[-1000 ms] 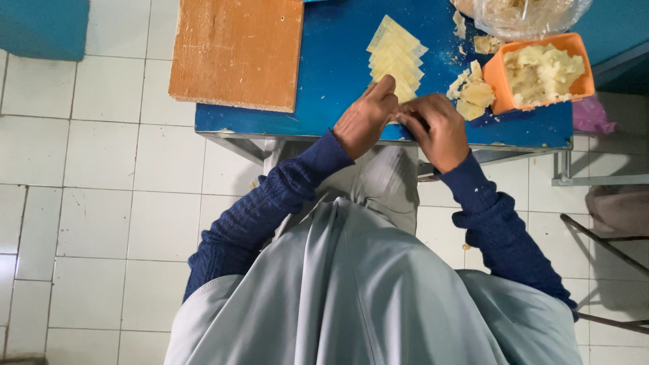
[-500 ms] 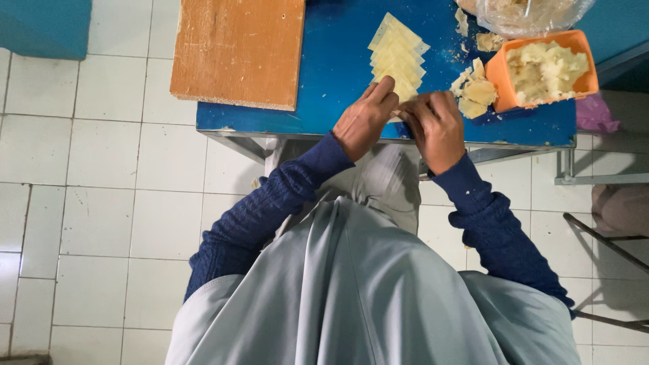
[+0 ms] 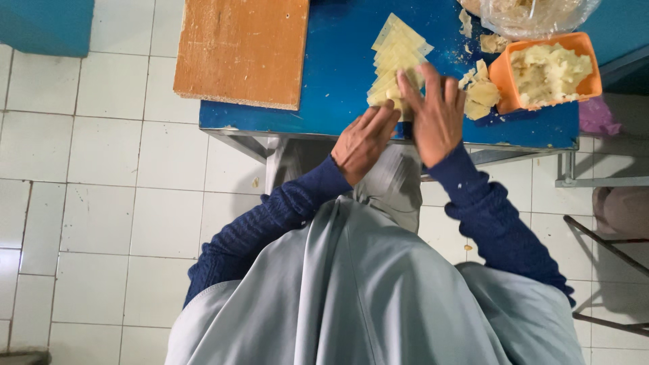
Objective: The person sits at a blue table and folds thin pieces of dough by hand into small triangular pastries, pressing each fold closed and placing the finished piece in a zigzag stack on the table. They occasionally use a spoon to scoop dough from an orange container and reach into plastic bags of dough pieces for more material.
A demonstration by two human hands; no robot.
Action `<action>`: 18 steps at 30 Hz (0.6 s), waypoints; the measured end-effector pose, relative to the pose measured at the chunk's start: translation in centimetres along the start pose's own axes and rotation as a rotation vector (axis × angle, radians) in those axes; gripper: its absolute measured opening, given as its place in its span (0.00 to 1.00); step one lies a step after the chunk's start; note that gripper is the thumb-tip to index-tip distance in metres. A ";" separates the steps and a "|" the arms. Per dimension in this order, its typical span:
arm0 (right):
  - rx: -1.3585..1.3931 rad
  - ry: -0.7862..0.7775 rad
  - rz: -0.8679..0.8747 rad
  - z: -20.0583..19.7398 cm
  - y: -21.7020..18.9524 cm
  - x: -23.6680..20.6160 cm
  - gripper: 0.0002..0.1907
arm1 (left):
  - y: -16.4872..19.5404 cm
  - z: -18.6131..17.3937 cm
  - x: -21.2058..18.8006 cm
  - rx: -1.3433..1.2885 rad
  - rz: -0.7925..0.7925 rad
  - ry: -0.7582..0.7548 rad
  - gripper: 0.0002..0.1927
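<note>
Head view: we see our right hand [image 3: 438, 115] flat, fingers spread, pressing the near end of the pale yellow wrapper stack [image 3: 395, 57] on the blue table [image 3: 331, 74]. Our left hand [image 3: 362, 138] touches the stack's near edge, fingers loosely extended, gripping nothing we can discern. Orange tub [image 3: 547, 71] of filling sits just right.

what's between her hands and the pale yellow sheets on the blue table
Nothing visible. The right hand lies open across the near end of the row of pale yellow sheets, and the left hand touches that same end.
</note>
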State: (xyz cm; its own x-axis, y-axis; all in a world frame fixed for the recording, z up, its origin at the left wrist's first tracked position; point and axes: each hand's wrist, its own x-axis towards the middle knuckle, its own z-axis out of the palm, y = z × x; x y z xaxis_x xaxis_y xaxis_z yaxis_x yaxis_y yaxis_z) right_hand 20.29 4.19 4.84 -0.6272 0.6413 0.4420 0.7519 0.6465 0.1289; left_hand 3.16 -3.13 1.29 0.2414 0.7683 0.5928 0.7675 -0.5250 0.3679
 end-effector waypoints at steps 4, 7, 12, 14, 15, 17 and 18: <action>0.284 -0.001 -0.053 0.1 2.2 2.1 0.40 | 0.0 0.1 -0.4 0.040 0.023 -0.015 0.26; 0.498 -0.044 -0.100 -0.4 2.8 2.5 0.38 | -0.1 0.1 -0.4 0.044 0.020 -0.013 0.27; 0.522 -0.074 -0.138 -0.9 2.9 4.3 0.36 | 0.1 0.2 -0.2 0.091 0.023 -0.060 0.28; 0.622 -0.100 -0.112 -0.9 3.6 6.8 0.33 | 0.1 0.2 -0.1 0.104 0.021 -0.057 0.28; 0.709 -0.134 -0.058 -0.9 4.1 8.4 0.29 | 0.1 0.2 -0.2 0.098 0.012 -0.062 0.28; 0.818 -0.166 0.028 -0.2 5.0 12.4 0.25 | 0.2 0.3 -0.2 0.083 -0.007 -0.065 0.28; 0.789 -0.129 0.037 0.5 5.1 14.8 0.23 | 0.1 0.3 -0.1 0.075 -0.013 -0.057 0.27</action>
State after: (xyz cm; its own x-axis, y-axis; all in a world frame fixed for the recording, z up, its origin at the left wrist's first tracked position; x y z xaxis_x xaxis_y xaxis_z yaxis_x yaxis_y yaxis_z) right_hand 14.77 17.14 11.62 -0.6593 0.6798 0.3212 0.4376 0.6943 -0.5713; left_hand 3.41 -3.17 1.02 0.2632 0.7957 0.5456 0.8123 -0.4879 0.3197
